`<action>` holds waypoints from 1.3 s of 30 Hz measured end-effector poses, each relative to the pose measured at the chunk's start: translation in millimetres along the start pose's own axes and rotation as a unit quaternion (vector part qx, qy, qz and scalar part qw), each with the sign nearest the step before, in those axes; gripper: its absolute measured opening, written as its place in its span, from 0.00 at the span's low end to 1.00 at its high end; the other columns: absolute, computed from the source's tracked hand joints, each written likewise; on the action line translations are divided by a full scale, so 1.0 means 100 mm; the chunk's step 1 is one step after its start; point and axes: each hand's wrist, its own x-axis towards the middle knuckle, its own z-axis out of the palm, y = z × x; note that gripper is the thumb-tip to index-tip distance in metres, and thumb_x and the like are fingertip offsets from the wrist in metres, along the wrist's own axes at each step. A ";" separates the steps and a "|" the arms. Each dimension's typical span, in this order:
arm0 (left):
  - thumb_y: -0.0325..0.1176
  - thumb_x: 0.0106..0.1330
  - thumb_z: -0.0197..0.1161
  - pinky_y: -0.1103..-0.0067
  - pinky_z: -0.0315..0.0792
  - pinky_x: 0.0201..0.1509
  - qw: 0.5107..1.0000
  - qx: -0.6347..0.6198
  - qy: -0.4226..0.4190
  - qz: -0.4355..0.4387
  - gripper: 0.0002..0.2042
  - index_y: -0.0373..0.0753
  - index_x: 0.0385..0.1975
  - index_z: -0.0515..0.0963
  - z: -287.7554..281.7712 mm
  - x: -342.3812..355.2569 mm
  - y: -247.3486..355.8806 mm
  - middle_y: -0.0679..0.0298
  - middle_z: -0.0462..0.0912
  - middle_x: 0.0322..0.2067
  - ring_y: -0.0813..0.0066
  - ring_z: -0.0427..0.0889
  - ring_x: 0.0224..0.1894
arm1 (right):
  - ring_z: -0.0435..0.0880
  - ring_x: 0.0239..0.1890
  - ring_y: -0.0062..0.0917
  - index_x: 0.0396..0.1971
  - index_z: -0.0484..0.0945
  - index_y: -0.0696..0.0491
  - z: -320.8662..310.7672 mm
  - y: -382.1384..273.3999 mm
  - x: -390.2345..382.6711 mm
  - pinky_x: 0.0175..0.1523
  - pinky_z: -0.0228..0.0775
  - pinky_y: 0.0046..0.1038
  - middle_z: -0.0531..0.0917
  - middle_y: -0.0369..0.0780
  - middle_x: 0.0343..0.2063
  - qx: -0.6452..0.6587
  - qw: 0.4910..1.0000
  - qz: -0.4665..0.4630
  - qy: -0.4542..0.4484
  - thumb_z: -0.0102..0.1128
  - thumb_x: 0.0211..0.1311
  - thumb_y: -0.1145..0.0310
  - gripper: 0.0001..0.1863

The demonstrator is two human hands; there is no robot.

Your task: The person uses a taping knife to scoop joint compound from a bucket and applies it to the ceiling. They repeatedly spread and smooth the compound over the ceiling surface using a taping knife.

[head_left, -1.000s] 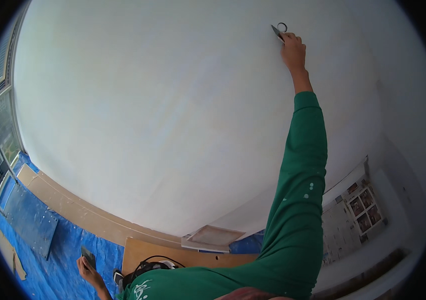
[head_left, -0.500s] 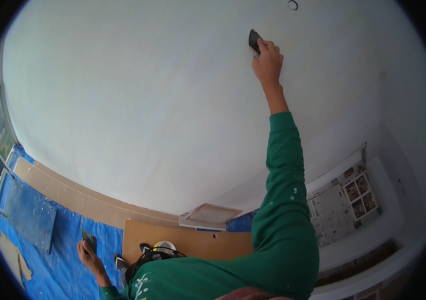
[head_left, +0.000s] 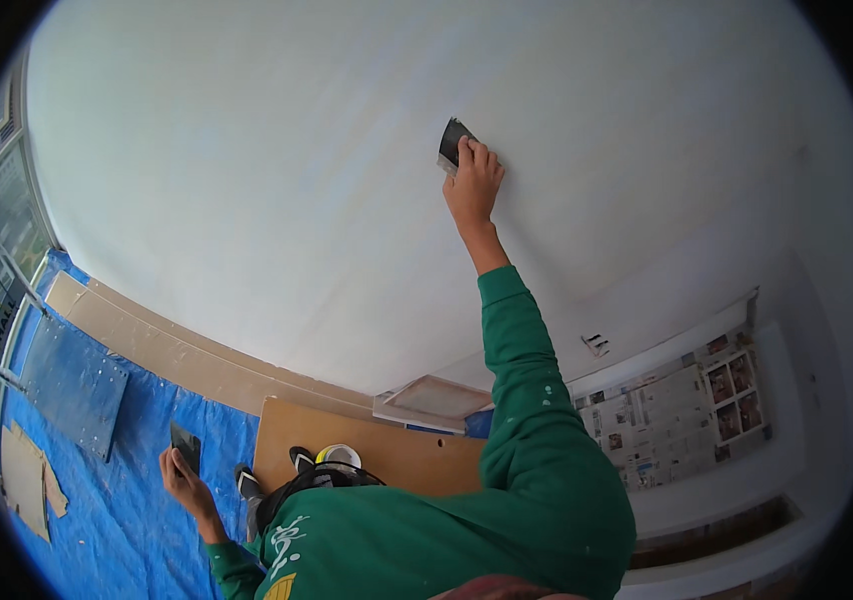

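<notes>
My right hand [head_left: 475, 190] is raised to the pale wall [head_left: 277, 200], its arm stretched up. It grips a dark, wide-bladed putty knife [head_left: 454, 138] whose blade lies against or very close to the wall. Lower down on the left, my left hand [head_left: 185, 485] is closed around a second dark, flat putty knife [head_left: 187, 445], held away from the wall. A white bucket [head_left: 340, 456] with some yellow on it stands by my feet, partly hidden by my body.
I stand on a brown wooden board [head_left: 417, 468]. Blue sheeting [head_left: 162, 490] covers the floor at left, where a blue metal platform with a handle [head_left: 72, 385] stands. Brown boarding [head_left: 197, 345] runs along the wall's foot. Newspaper [head_left: 647, 420] covers a panel at right.
My right hand has moved down and left over the wall with its putty knife. The left hand is slightly higher in view, and the whole view has shifted a little.
</notes>
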 end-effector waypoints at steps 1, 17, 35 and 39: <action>0.34 0.80 0.49 0.72 0.72 0.47 1.000 -0.002 0.002 -0.001 0.16 0.24 0.42 0.76 -0.01 -0.01 0.03 0.53 0.79 0.40 0.60 0.78 0.39 | 0.73 0.56 0.34 0.60 0.74 0.55 0.04 -0.03 -0.08 0.56 0.66 0.43 0.75 0.37 0.54 -0.001 1.000 0.000 -0.003 0.72 0.48 0.72 0.35; 0.52 0.78 0.53 0.79 0.76 0.48 0.795 -0.536 -0.118 -0.260 0.21 0.37 0.47 0.77 0.56 0.27 1.94 0.63 0.82 0.41 0.75 0.82 0.44 | 0.77 0.51 0.35 0.59 0.78 0.55 -1.73 -0.87 -0.75 0.56 0.72 0.36 0.77 0.41 0.52 0.563 0.817 -0.118 -0.051 0.58 0.57 0.83 0.27; 0.50 0.77 0.52 0.71 0.80 0.54 0.732 -0.618 -0.263 -0.110 0.24 0.37 0.61 0.72 0.36 0.17 3.25 0.61 0.82 0.50 0.69 0.84 0.50 | 0.74 0.53 0.30 0.61 0.75 0.52 -1.77 0.91 0.22 0.57 0.66 0.34 0.77 0.37 0.55 0.066 0.936 -0.338 0.077 0.55 0.61 0.78 0.26; 0.49 0.77 0.54 0.72 0.77 0.57 0.741 -0.622 -0.208 -0.144 0.23 0.38 0.62 0.72 0.40 0.16 2.72 0.64 0.82 0.51 0.70 0.83 0.53 | 0.75 0.58 0.35 0.62 0.74 0.56 -1.99 1.97 1.60 0.59 0.68 0.37 0.77 0.39 0.57 -0.039 0.966 -0.164 0.194 0.57 0.62 0.79 0.26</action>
